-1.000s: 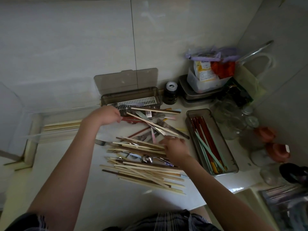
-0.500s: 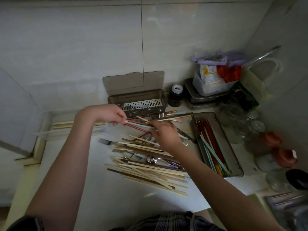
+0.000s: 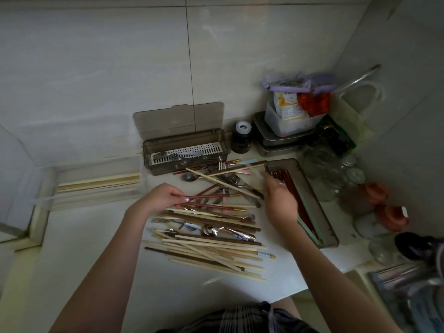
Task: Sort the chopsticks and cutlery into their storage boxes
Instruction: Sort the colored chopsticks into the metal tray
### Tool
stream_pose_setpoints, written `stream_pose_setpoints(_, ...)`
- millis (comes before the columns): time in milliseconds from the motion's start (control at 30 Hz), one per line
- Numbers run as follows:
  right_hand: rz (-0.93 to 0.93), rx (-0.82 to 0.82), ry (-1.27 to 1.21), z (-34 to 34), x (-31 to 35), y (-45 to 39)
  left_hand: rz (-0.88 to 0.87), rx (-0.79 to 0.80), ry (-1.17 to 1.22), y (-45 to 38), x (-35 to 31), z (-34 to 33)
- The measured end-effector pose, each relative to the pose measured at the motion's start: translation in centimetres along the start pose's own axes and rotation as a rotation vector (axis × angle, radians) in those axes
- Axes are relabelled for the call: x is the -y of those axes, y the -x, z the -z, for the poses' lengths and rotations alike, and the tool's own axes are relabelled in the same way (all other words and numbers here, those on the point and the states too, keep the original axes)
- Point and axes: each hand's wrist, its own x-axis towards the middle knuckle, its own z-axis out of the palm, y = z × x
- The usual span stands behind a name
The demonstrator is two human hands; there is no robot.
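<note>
A loose pile of wooden chopsticks [image 3: 204,251], spoons [image 3: 211,230] and forks [image 3: 222,165] lies on the white counter. My left hand [image 3: 163,197] pinches the end of a red gold-tipped chopstick [image 3: 211,195] that lies across the pile. My right hand [image 3: 278,200] hovers over the left rim of the long grey box [image 3: 322,212], fingers curled round the ends of red chopsticks [image 3: 286,181] that lie in it beside teal ones. A second grey box [image 3: 185,152] with a white slotted insert and raised lid holds cutlery at the back. A clear box [image 3: 96,186] at left holds pale wooden chopsticks.
A dark jar [image 3: 242,138], stacked metal tins [image 3: 276,143] and a plastic tub of packets [image 3: 290,116] stand along the back wall. Glass jars [image 3: 324,171] and orange-lidded pots [image 3: 377,192] crowd the right corner. A sink edge [image 3: 396,282] shows at bottom right.
My right hand has carried coloured chopsticks from the pile rightward to the long grey box. My left hand has dropped toward the pile and holds a red chopstick by its end.
</note>
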Motion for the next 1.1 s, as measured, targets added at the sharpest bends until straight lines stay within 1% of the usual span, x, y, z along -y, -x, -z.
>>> stream_pose_setpoints(67, -0.172, -0.108, 0.032, 0.8, -2.0, 0.0, -0.012, -0.029, 0.025, 0.2, 0.1, -0.8)
stream_pose_setpoints(133, -0.248, -0.124, 0.094, 1.1, -4.2, 0.4, -0.044, -0.063, 0.032, 0.5, 0.2, -1.6)
stream_pose_setpoints(167, -0.279, -0.092, 0.1, 0.9, -5.4, 0.8, -0.063, -0.092, 0.037, 0.8, 0.2, -2.1)
stream_pose_setpoints(233, -0.319, 0.03, 0.076, 0.2, -7.1, 1.8, -0.077, -0.136, 0.065, 1.2, 0.4, -2.8)
stream_pose_setpoints(333, -0.359, 0.223, 0.024, -1.0, -8.2, 3.0, -0.063, -0.143, 0.125, 1.8, 0.4, -3.6)
stream_pose_setpoints(367, -0.357, 0.251, 0.016, -1.0, -8.3, 3.0, -0.058, -0.149, 0.135, 1.9, 0.4, -3.7)
stream_pose_setpoints(433, -0.306, 0.222, 0.05, -0.8, -8.3, 2.7, -0.052, -0.176, 0.16, 2.0, 0.3, -3.8)
stream_pose_setpoints(500, -0.283, 0.127, 0.072, -0.4, -8.3, 2.7, -0.059, -0.202, 0.185, 2.2, 0.1, -3.8)
stream_pose_setpoints(567, -0.322, 0.083, 0.046, -0.1, -8.4, 2.7, -0.069, -0.226, 0.23, 2.4, -0.2, -3.9)
stream_pose_setpoints(633, -0.358, 0.091, 0.025, -0.2, -8.5, 2.8, -0.071, -0.244, 0.267, 2.7, -0.5, -4.0)
stream_pose_setpoints(767, -0.445, 0.045, -0.184, -0.3, -8.8, 1.9, -0.078, -0.253, 0.274, 3.3, -0.9, -4.1)
stream_pose_setpoints(833, -0.46, 0.028, -0.233, 0.0, -8.4, 1.5, -0.074, -0.266, 0.297, 3.7, -1.0, -4.1)
stream_pose_setpoints(900, -0.395, -0.058, -0.246, 0.3, -7.1, 1.5, -0.069, -0.278, 0.334, 4.0, -1.2, -4.1)
stream_pose_setpoints(933, -0.314, -0.101, -0.252, 0.4, -5.9, 1.7, -0.062, -0.28, 0.356, 4.2, -1.3, -4.0)
stream_pose_setpoints(967, -0.195, -0.117, -0.268, 0.6, -4.6, 1.8, -0.056, -0.276, 0.377, 4.3, -1.4, -4.0)
stream_pose_setpoints(1033, 0.101, -0.074, -0.254, 0.6, -1.8, 2.0, -0.051, -0.257, 0.408, 4.4, -1.7, -4.0)
stream_pose_setpoints(1067, 0.224, -0.03, -0.221, 0.4, -0.6, 2.1, -0.051, -0.244, 0.419, 4.5, -1.9, -4.0)
stream_pose_setpoints(1100, 0.309, 0.021, -0.191, 0.1, 0.3, 2.0, -0.053, -0.228, 0.427, 4.6, -2.3, -4.0)
